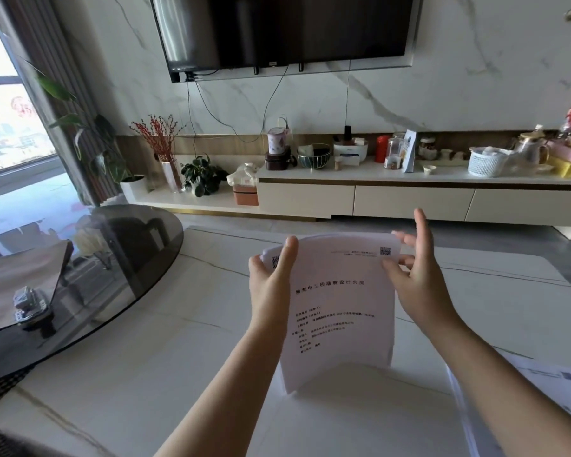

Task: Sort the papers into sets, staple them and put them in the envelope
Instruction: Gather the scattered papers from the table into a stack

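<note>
A stack of printed papers (340, 311) stands upright on its bottom edge on the white marble table (165, 367). My left hand (269, 285) grips its upper left edge, thumb on the front sheet. My right hand (416, 275) touches the upper right corner with thumb and fingertips, its other fingers spread straight. More printed sheets (541, 387) lie flat at the table's right edge. A clear stapler (30, 306) sits on a brown envelope (17, 282) on the round glass table at left.
The dark round glass table (119, 255) overlaps the marble table's left side. Beyond the table runs a low white TV cabinet (409, 196) crowded with jars, a bowl and a basket, under a wall-mounted TV. Potted plants stand at far left.
</note>
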`<state>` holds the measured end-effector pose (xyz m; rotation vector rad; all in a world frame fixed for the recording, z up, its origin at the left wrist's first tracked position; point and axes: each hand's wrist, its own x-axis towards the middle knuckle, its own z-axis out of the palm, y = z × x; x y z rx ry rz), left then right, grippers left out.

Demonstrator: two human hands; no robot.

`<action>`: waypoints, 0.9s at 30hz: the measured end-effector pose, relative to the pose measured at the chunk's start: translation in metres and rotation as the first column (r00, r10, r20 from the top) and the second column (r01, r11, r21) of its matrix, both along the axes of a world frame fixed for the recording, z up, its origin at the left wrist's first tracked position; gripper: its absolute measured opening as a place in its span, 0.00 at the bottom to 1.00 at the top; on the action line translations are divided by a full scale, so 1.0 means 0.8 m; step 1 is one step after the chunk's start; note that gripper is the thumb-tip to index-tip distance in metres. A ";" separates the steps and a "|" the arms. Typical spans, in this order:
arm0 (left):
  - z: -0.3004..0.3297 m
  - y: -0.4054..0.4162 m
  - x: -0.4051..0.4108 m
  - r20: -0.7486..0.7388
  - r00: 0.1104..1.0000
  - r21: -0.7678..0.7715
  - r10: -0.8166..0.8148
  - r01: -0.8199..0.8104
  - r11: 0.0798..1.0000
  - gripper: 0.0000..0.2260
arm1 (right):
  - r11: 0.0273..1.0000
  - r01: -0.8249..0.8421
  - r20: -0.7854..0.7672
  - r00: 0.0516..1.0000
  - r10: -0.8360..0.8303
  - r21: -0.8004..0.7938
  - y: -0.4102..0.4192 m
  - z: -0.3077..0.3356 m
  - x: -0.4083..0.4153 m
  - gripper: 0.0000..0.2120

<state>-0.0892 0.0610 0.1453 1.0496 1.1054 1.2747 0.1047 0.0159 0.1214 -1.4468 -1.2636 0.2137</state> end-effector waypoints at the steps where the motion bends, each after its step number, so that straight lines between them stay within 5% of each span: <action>1: 0.009 0.001 0.005 -0.007 0.999 -0.034 0.038 -0.039 0.999 0.21 | 0.999 0.014 0.077 0.997 -0.016 0.030 -0.002 0.006 0.000 0.38; 3: 0.021 0.007 0.014 -0.021 0.995 -0.119 0.101 -0.103 0.987 0.24 | 0.999 0.004 0.172 0.985 -0.010 0.039 -0.005 0.017 -0.003 0.34; 6: 0.024 0.015 0.017 -0.036 0.986 -0.160 0.163 -0.166 0.973 0.14 | 0.999 -0.044 0.217 0.975 0.041 0.010 -0.007 0.024 -0.002 0.21; 10: 0.017 0.015 0.005 -0.053 0.995 0.005 0.078 -0.078 0.997 0.14 | 0.994 -0.103 -0.092 0.991 0.099 -0.040 -0.012 0.020 0.005 0.10; 14: -0.024 0.010 -0.022 -0.130 0.975 0.041 -0.180 0.186 0.982 0.15 | 0.972 -0.201 -0.398 0.907 0.138 -0.123 -0.018 -0.013 0.019 0.26; 16: -0.060 0.013 -0.028 -0.227 0.943 0.001 -0.243 0.250 0.968 0.15 | 0.948 -0.265 -0.455 0.876 0.160 -0.178 -0.019 -0.048 0.018 0.21; 21: -0.128 0.005 -0.015 -0.340 0.914 -0.070 -0.220 0.208 0.976 0.06 | 0.932 -0.142 -0.396 0.918 -0.002 -0.334 -0.020 -0.122 -0.008 0.11; 27: -0.126 0.008 -0.011 -0.199 0.967 -0.038 -0.158 0.153 0.987 0.07 | 0.955 -0.133 -0.430 0.903 0.007 -0.265 -0.012 -0.099 -0.004 0.11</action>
